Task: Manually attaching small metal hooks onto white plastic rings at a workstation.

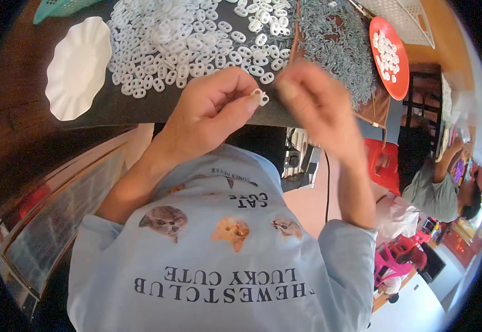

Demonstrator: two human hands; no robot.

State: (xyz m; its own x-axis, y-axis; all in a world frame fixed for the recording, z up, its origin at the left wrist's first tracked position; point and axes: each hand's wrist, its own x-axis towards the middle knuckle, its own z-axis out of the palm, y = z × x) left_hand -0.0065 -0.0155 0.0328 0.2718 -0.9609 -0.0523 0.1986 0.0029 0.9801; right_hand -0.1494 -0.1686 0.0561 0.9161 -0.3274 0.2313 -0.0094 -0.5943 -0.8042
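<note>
My left hand (216, 110) pinches a small white plastic piece with holes (263, 98) between thumb and forefinger, just above the near edge of the dark table. To its right hovers my right hand (321, 105), its fingers smeared by motion, so whether it holds anything is unclear. Beyond the left hand spreads a heap of white oval two-holed plastic pieces (169, 41). A pile of small grey-green slender parts (335, 50) lies past the right hand.
A white wavy-edged dish (78, 69) rests at the table's left. On the right is a red plate (400, 86) with several white pieces. A teal basket (58, 8) and a white perforated basket (410, 25) stand at the back. Another person (437, 191) is at the far right.
</note>
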